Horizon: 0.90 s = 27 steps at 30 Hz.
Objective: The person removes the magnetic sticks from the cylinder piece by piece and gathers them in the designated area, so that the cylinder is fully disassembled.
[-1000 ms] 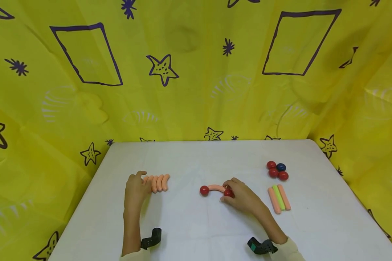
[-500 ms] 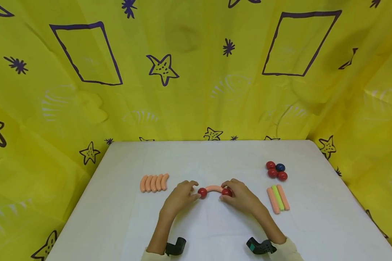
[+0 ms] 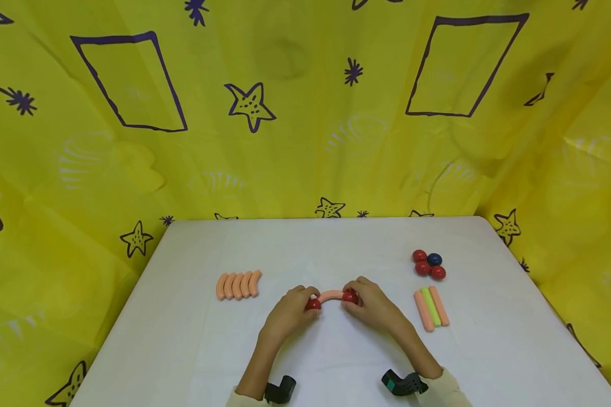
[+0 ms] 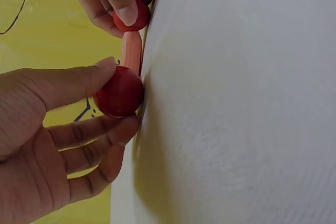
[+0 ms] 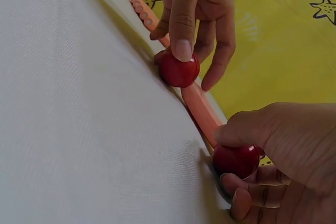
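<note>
At the middle of the table, a curved orange-pink rod (image 3: 331, 295) lies between two glossy red balls. My left hand (image 3: 290, 311) pinches the left red ball (image 4: 119, 92) between thumb and fingers. The right red ball (image 5: 236, 161) is gripped the same way by my right hand (image 3: 374, 305). In the left wrist view the rod (image 4: 132, 51) runs from one ball to the other, its ends right at them. Fingers partly cover both balls in the head view.
A row of several curved orange-pink rods (image 3: 238, 285) lies on the white table (image 3: 315, 362) at left. To the right are red balls (image 3: 422, 268) with one blue ball (image 3: 435, 259), and straight orange-pink rods (image 3: 424, 311) beside a green rod (image 3: 431, 306). Yellow patterned cloth (image 3: 295, 158) surrounds the table.
My left hand has moved right, from the row of curved rods to the left red ball, and now pinches it. The right hand has stayed on the right ball.
</note>
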{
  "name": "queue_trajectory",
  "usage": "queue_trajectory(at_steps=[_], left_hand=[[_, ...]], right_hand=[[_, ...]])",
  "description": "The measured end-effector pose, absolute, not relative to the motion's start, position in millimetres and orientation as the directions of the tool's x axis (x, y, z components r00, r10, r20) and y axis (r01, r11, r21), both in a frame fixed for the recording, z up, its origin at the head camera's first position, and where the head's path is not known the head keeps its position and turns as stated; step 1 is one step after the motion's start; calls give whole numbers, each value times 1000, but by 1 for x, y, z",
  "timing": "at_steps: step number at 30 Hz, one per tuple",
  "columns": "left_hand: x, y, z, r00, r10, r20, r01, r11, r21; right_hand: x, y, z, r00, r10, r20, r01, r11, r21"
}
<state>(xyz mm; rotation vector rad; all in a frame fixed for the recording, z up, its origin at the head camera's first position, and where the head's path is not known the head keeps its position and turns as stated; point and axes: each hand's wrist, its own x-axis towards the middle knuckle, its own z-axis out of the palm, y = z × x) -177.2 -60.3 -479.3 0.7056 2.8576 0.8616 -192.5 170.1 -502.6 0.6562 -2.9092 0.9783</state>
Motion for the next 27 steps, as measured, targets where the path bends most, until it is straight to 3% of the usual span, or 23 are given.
queue_trajectory(at_steps=[7, 20, 27], left_hand=[[-177, -59, -481, -831, 550, 90, 516, 700, 494], [-178, -59, -484, -850, 521, 80, 498, 743, 447], [-177, -57, -484, -855, 513, 79, 489, 745, 454]], right_hand=[[-193, 167, -507, -912, -355, 207, -410, 745, -527], [-193, 171, -504, -911, -357, 207, -409, 722, -557], [-195, 174, -504, -939, -303, 163, -337, 711, -617]])
